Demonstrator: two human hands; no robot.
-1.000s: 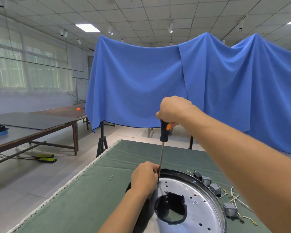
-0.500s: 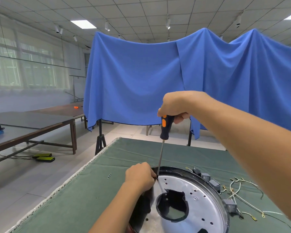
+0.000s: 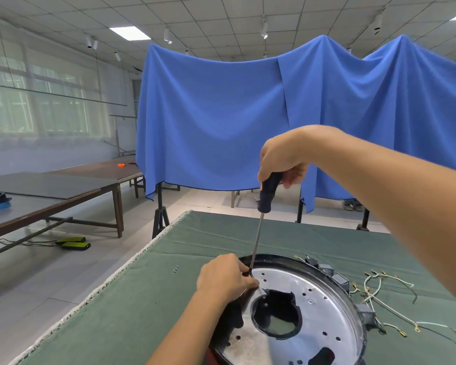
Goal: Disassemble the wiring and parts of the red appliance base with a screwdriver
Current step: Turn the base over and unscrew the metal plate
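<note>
- Head view: a blue cloth hangs across the room beyond the table, which is covered in green fabric.
- Side tables stand to the left, with two green and black devices on the floor beneath them.
- On the table's near edge, toward its right side, sits the appliance base, a round silver plate in a dark rim with a dark opening in the middle; a sliver of red shows at its lower left.
- Grey blocks sit along the base's right rim.
- Loose white wires with metal ends lie on the table just right of the base.
- Right hand, raised above the table, has its grip clenched round the screwdriver handle, the shaft nearly upright and the tip down at the far left rim of the base.
- Left hand rests on that rim, fingers curled at the screwdriver tip; what they pinch cannot be told.
- Tiny screws lie on the table left of the base.
</note>
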